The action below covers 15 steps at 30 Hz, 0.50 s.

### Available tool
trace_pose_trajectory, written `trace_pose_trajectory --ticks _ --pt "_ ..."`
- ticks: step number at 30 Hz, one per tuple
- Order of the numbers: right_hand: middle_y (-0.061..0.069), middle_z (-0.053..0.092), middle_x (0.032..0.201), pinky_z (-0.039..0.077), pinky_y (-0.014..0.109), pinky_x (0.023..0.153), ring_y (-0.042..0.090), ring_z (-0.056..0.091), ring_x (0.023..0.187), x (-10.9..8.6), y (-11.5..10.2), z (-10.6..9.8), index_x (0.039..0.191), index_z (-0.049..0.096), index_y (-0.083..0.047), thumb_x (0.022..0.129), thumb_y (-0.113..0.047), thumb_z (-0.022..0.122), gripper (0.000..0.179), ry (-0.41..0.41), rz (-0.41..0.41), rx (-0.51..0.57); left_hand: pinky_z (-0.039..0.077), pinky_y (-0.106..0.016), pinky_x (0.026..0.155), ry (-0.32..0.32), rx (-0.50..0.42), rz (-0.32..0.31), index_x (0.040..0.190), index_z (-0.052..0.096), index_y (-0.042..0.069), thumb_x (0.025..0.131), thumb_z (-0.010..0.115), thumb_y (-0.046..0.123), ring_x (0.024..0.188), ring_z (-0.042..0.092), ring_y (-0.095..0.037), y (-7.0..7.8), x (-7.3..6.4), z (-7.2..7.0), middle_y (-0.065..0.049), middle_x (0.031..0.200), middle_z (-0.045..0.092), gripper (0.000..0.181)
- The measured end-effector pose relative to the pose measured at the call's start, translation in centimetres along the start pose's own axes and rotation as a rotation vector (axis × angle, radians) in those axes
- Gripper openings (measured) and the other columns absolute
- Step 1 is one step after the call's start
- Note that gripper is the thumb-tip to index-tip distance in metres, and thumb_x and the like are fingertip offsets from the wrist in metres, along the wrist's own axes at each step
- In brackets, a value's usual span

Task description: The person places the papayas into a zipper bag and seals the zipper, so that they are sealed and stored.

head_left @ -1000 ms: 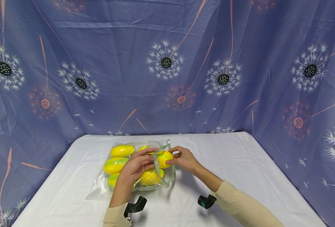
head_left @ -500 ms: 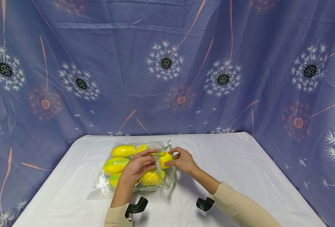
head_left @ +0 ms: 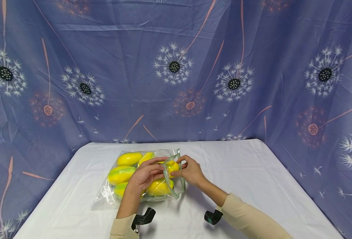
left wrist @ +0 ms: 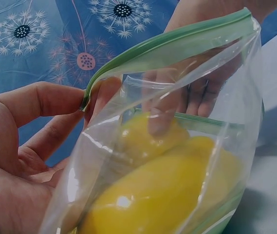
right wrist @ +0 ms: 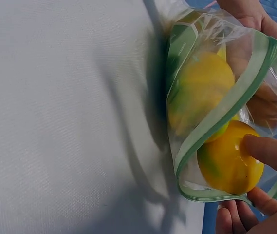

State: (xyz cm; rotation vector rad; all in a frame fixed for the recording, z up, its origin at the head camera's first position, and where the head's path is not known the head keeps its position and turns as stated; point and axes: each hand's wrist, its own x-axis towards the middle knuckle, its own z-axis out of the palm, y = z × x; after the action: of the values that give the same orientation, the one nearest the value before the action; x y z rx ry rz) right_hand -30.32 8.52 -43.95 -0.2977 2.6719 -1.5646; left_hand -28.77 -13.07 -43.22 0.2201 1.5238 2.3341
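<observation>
A clear zip bag (head_left: 102, 199) with a green zip edge lies on its side, holding several yellow-green mangoes (head_left: 121, 175). From above, my left hand (head_left: 144, 176) pinches the upper edge of its mouth; the left wrist view shows thumb and finger on the green zip (left wrist: 172, 41). At the mouth, on the right, my right hand (head_left: 193, 171) holds another mango (head_left: 173, 167) by its near end, thumb and fingers around it. That mango (right wrist: 231, 158) sits inside the opening in the right wrist view, against the fruit behind. Part of the bag is hidden under my left hand and forearm.
A white cloth (head_left: 238, 186) covers the table. Behind it and at both sides hangs a blue curtain (head_left: 134, 83) with dandelion prints. Black wrist cameras (head_left: 144, 216) sit below both wrists.
My right hand has moved slightly left with the mango, which now sits deeper in the bag's mouth. The left hand keeps its hold on the edge, with a slight shift right.
</observation>
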Motion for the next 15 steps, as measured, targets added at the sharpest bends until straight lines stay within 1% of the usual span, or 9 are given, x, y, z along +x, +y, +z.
trace_pose_trajectory --ticks 4,7,11,13,15 --pt "0.008 0.069 0.093 0.051 0.029 0.063 0.019 0.063 0.081 -0.01 -0.01 -0.17 0.108 0.066 -0.015 0.069 -0.026 0.092 0.048 -0.024 -0.019 -0.024 0.062 -0.034 0.084 0.009 0.003 0.0 0.142 0.055 -0.004 0.095 0.061 -0.004 0.098 0.073 -0.02 -0.01 -0.04 0.01 -0.01 0.116 0.071 0.048" --pt "0.008 0.07 0.094 0.052 0.029 0.064 0.018 0.063 0.083 0.0 -0.06 -0.39 0.108 0.069 -0.015 0.07 -0.024 0.092 0.045 -0.032 -0.033 -0.031 0.062 -0.033 0.084 0.011 0.007 0.0 0.142 0.055 -0.004 0.095 0.061 -0.004 0.096 0.073 -0.019 -0.01 -0.03 -0.01 -0.008 0.111 0.072 0.047" --pt "0.007 0.072 0.092 0.053 0.029 0.064 0.017 0.065 0.082 -0.02 -0.11 -0.52 0.106 0.071 -0.015 0.071 -0.023 0.091 0.041 -0.032 -0.036 -0.017 0.062 -0.031 0.082 0.005 0.008 0.001 0.142 0.055 -0.004 0.096 0.06 -0.004 0.09 0.073 -0.016 -0.01 -0.03 -0.09 -0.003 0.098 0.073 0.046" --pt "0.007 0.073 0.091 0.053 0.029 0.064 0.017 0.065 0.08 -0.04 -0.12 -0.47 0.106 0.072 -0.015 0.071 -0.022 0.091 0.041 -0.033 -0.037 -0.009 0.062 -0.031 0.081 0.003 0.007 0.002 0.143 0.054 -0.004 0.096 0.059 -0.004 0.089 0.072 -0.015 -0.03 -0.05 -0.13 -0.002 0.095 0.073 0.046" --pt "0.007 0.073 0.09 0.054 0.028 0.064 0.016 0.066 0.079 -0.05 -0.13 -0.38 0.106 0.072 -0.014 0.07 -0.021 0.091 0.041 -0.033 -0.038 -0.003 0.062 -0.031 0.082 0.0 0.007 0.002 0.143 0.053 -0.005 0.097 0.059 -0.004 0.09 0.073 -0.016 -0.07 -0.07 -0.15 -0.003 0.096 0.073 0.047"
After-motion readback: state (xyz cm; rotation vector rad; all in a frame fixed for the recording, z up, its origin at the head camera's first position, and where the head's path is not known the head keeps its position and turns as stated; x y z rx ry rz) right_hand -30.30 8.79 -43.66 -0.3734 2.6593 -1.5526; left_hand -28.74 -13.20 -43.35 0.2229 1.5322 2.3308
